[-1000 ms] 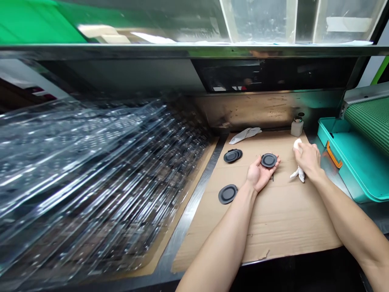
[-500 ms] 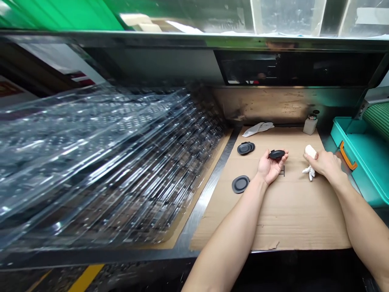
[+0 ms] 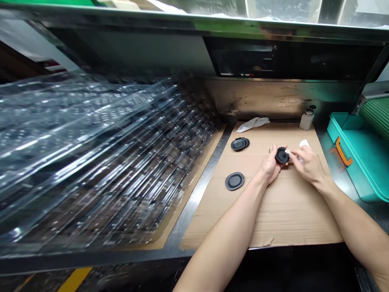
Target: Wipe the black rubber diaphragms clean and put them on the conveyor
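My left hand (image 3: pixel 270 165) holds a small black oval plastic part (image 3: pixel 281 155) above the cardboard sheet (image 3: pixel 291 211), its dished face turned up. Pinched in my right hand (image 3: pixel 308 164) is a white cloth (image 3: pixel 287 151), which touches the right edge of that part. Most of the cloth is hidden by the fingers. Just behind the right hand, a white piece (image 3: pixel 304 143) shows in part. To the left lie a single black oval part (image 3: pixel 234 181) and, farther back, overlapping black parts (image 3: pixel 238 144).
Stacked clear plastic trays (image 3: pixel 100 174) fill the left side. A white glove-like cloth (image 3: pixel 253 124) and a small bottle (image 3: pixel 306 120) with a metal top stand at the back. On the right sits a teal bin (image 3: pixel 358 162) with an orange handle.
My right hand has moved left with the white cloth and brought it against the black part. The left hand has tilted the part so its face shows. The view has shifted slightly.
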The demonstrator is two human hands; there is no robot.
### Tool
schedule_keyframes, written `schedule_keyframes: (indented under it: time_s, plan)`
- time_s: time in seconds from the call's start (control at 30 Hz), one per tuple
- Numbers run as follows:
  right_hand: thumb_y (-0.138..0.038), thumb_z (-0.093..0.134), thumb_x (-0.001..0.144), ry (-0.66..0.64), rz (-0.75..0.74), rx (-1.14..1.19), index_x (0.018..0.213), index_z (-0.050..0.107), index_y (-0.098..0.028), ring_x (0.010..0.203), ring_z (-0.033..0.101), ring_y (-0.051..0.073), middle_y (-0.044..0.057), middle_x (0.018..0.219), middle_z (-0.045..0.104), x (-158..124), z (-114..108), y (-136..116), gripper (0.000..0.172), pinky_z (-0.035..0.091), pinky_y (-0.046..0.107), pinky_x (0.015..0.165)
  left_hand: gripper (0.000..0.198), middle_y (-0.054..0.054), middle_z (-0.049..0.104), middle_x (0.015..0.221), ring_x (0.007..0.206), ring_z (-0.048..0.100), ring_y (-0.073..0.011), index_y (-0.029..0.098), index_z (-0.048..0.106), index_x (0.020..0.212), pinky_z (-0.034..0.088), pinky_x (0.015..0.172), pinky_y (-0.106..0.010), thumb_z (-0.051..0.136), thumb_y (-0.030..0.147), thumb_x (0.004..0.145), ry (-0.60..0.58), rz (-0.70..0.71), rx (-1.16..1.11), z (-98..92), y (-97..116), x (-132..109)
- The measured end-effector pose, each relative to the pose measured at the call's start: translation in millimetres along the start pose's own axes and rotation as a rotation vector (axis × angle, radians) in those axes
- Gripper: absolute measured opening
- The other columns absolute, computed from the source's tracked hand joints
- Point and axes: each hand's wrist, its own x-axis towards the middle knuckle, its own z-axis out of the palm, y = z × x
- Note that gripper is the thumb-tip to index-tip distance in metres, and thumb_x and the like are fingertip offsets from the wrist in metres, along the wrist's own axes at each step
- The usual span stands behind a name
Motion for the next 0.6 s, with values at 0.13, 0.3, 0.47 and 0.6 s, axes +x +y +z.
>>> schedule_keyframes:
  time_s: [0.13,0.3,0.47,0.6]
  plan:
    - [-0.033,0.045,0.105,-0.030,-0.056,-0.050,0.117,0.075,-0.020,0.097,0.059,0.022,0.010,0.101,0.065,-2,14,0,0.035,0.047,0.031,0.088,0.042,-0.011,0.075,0.098,0.089,0.070,-0.0185,0.012,0.073,0.111,0.056,0.081,-0.030,0.040,0.038,0.109,-0.011,0.024,0.014,6.3,-7,-4]
    - [-0.027,0.054,0.101,-0.172,-0.130,0.067,0.108,0.078,-0.021,0.087,0.060,0.018,0.007,0.098,0.065,-1,12,5,0.025,0.047,0.028,0.079,0.040,-0.011,0.075,0.093,0.088,0.071,-0.0198,0.012,0.075,0.108,0.055,0.086,-0.031,0.049,0.042,0.106,0.010,0.015,0.037,4.2,-7,-6]
    - [-0.025,0.054,0.101,-0.002,-0.037,0.022,0.109,0.078,-0.016,0.088,0.060,0.019,0.009,0.096,0.065,0,10,2,0.027,0.046,0.029,0.083,0.040,-0.012,0.075,0.095,0.090,0.072,-0.0204,0.011,0.074,0.107,0.056,0.085,-0.032,0.046,0.040,0.107,-0.023,0.009,0.026,5.5,-11,-4]
    - [-0.019,0.061,0.096,-0.110,-0.185,0.172,0.100,0.079,-0.019,0.084,0.061,0.016,0.005,0.094,0.067,0,9,2,0.019,0.046,0.026,0.078,0.043,-0.012,0.076,0.096,0.093,0.072,-0.0195,0.010,0.074,0.107,0.056,0.087,-0.030,0.043,0.039,0.108,-0.001,-0.007,0.020,4.8,-11,-3]
